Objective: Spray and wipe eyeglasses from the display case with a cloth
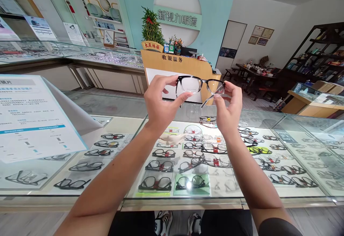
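A pair of eyeglasses (203, 80), black along the top and clear below, is held up above the glass display case (182, 201). My left hand (164, 101) pinches its left end, thumb below the lens rim and fingers behind the corner. At the other end my right hand (229, 107) grips the frame between thumb and fingers. One temple arm slants down from near the right thumb. Beneath my arms, rows of spectacle frames (155, 183) lie inside the case. Some carry small red tags.
On the left a large printed card (32, 117) stands on the case. Beyond the case is a wooden cashier counter (156, 62) with a potted plant (152, 26). More display cases (107, 55) line the left. At the right are a wooden shelf (306, 51) and a dark table (255, 71).
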`<action>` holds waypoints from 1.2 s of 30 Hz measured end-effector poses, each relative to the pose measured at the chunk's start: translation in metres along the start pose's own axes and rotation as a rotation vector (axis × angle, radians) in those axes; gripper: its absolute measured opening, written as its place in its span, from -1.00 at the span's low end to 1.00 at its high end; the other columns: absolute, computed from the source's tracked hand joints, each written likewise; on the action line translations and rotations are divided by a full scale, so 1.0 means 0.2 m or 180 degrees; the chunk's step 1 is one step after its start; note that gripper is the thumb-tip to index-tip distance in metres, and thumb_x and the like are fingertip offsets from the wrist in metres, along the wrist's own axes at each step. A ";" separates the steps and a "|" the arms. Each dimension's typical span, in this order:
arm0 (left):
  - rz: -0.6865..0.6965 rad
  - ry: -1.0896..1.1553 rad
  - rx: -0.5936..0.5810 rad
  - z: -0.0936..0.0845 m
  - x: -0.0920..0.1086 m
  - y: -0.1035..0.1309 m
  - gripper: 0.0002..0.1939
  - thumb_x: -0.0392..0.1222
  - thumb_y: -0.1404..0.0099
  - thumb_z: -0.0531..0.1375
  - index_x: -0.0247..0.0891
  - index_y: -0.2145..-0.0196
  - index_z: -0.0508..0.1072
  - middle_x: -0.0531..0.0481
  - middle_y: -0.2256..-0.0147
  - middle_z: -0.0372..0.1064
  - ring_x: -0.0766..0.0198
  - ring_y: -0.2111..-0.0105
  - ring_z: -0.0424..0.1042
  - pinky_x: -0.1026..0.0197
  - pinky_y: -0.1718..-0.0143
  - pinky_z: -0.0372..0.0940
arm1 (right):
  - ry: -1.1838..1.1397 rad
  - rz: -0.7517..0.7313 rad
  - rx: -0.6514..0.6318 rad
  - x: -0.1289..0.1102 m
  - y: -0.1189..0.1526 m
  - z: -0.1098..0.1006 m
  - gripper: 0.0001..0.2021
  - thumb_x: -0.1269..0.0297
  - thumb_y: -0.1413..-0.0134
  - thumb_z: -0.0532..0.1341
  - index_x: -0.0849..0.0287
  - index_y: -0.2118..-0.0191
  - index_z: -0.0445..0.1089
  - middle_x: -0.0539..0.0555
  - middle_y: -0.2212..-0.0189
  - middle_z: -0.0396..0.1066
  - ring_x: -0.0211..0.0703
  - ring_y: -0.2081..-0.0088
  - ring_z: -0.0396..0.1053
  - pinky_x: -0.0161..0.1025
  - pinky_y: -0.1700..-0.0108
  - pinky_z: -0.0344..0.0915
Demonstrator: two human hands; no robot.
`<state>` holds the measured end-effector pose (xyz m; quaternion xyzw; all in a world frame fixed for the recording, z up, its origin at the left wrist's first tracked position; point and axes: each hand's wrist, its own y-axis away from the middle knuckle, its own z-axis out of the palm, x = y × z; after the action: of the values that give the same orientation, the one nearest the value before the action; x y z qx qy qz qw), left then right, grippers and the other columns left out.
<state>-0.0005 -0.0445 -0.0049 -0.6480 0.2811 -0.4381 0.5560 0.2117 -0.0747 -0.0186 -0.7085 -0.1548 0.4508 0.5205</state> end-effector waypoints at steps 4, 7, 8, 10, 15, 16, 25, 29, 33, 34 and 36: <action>0.0048 -0.0057 0.0034 0.00 0.00 0.00 -0.51 0.13 -0.27 0.54 -0.08 -0.04 0.60 -0.01 0.12 0.61 0.16 0.15 0.60 0.09 0.27 0.41 | -0.0009 -0.0001 0.0009 0.00 0.00 0.00 -0.59 0.16 -0.32 0.27 0.00 -0.24 0.39 0.17 -0.08 0.41 0.10 -0.11 0.44 0.11 -0.08 0.44; -0.0002 -0.0082 0.0009 0.00 0.00 0.00 -0.50 0.19 -0.27 0.53 -0.08 -0.04 0.60 -0.01 0.13 0.61 0.16 0.14 0.61 0.08 0.26 0.42 | 0.0018 -0.0016 0.0030 0.00 0.00 0.00 -0.60 0.16 -0.33 0.26 0.00 -0.23 0.39 0.16 -0.07 0.42 0.09 -0.10 0.44 0.11 -0.07 0.45; -0.0050 -0.0087 -0.0022 0.00 0.00 0.00 -0.49 0.22 -0.28 0.51 -0.08 -0.04 0.59 -0.02 0.13 0.61 0.15 0.13 0.61 0.08 0.26 0.43 | 0.0028 -0.0027 0.0044 0.00 0.00 0.00 -0.61 0.15 -0.33 0.27 0.00 -0.23 0.39 0.16 -0.06 0.42 0.08 -0.10 0.45 0.11 -0.06 0.46; -0.0169 -0.0039 -0.0127 0.00 -0.01 0.00 -0.46 0.26 -0.29 0.49 -0.07 -0.07 0.58 -0.04 0.08 0.61 0.11 0.07 0.62 0.08 0.25 0.44 | 0.0049 -0.0066 0.0076 -0.01 0.00 0.00 -0.59 0.13 -0.33 0.29 0.00 -0.23 0.38 0.17 -0.07 0.42 0.08 -0.10 0.46 0.10 -0.05 0.48; -0.0487 0.0316 -0.0436 0.01 -0.08 0.00 -0.42 0.22 -0.35 0.46 -0.05 -0.20 0.52 -0.12 -0.11 0.58 0.01 -0.13 0.61 0.13 0.20 0.49 | 0.0111 -0.0342 0.0117 -0.01 -0.01 0.00 -0.46 0.10 -0.27 0.38 -0.05 -0.31 0.33 0.18 -0.14 0.38 0.12 -0.17 0.44 0.09 -0.06 0.52; -0.0517 0.0379 -0.0462 0.01 -0.09 0.00 -0.41 0.21 -0.36 0.45 -0.04 -0.21 0.50 -0.13 -0.13 0.57 -0.01 -0.16 0.60 0.14 0.19 0.50 | 0.0128 -0.0412 0.0120 -0.01 -0.01 0.00 -0.45 0.10 -0.27 0.38 -0.06 -0.32 0.31 0.18 -0.15 0.37 0.13 -0.18 0.43 0.11 -0.07 0.52; -0.0433 0.0429 -0.0241 0.06 -0.17 0.07 -0.18 0.28 -0.30 0.47 0.05 -0.37 0.30 -0.20 -0.33 0.37 -0.14 -0.33 0.46 0.05 0.07 0.55 | 0.0285 -0.0820 0.0044 -0.05 0.01 0.02 -0.45 0.11 -0.36 0.30 -0.12 -0.40 0.26 0.21 -0.24 0.33 0.17 -0.25 0.38 0.18 -0.11 0.56; -0.0251 0.0258 0.0023 0.07 -0.15 0.08 -0.20 0.24 -0.31 0.46 0.10 -0.37 0.25 -0.18 -0.37 0.30 -0.12 -0.35 0.41 -0.02 0.00 0.52 | 0.0042 -0.0791 -0.0024 -0.06 0.02 0.04 -0.44 0.15 -0.37 0.30 -0.11 -0.41 0.27 0.21 -0.29 0.34 0.15 -0.30 0.38 0.14 -0.13 0.57; -0.0007 -0.0005 0.0259 0.07 -0.09 0.09 -0.16 0.22 -0.25 0.51 0.10 -0.33 0.24 -0.18 -0.33 0.29 -0.17 -0.37 0.34 -0.15 -0.08 0.49 | -0.0327 -0.0417 -0.0140 -0.04 0.03 0.05 -0.38 0.10 -0.36 0.33 -0.09 -0.45 0.24 0.24 -0.38 0.32 0.15 -0.38 0.36 0.14 -0.21 0.55; 0.0011 -0.0043 0.0299 0.07 -0.08 0.09 -0.14 0.22 -0.22 0.52 0.08 -0.33 0.24 -0.19 -0.32 0.30 -0.18 -0.37 0.34 -0.17 -0.10 0.48 | -0.0427 -0.0305 -0.0197 -0.04 0.03 0.05 -0.37 0.09 -0.35 0.33 -0.09 -0.46 0.24 0.24 -0.40 0.31 0.16 -0.40 0.36 0.15 -0.23 0.54; -0.0020 -0.0081 0.0323 0.07 -0.05 0.10 -0.11 0.23 -0.18 0.54 0.05 -0.31 0.24 -0.22 -0.31 0.29 -0.21 -0.35 0.35 -0.21 -0.14 0.46 | -0.0592 -0.0114 -0.0294 -0.03 0.03 0.05 -0.34 0.07 -0.34 0.35 -0.10 -0.47 0.23 0.25 -0.44 0.29 0.16 -0.42 0.35 0.16 -0.27 0.51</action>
<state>0.0090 -0.0336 -0.0259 -0.6254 0.2494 -0.4452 0.5904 0.1984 -0.0764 -0.0218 -0.6839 -0.2357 0.4975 0.4787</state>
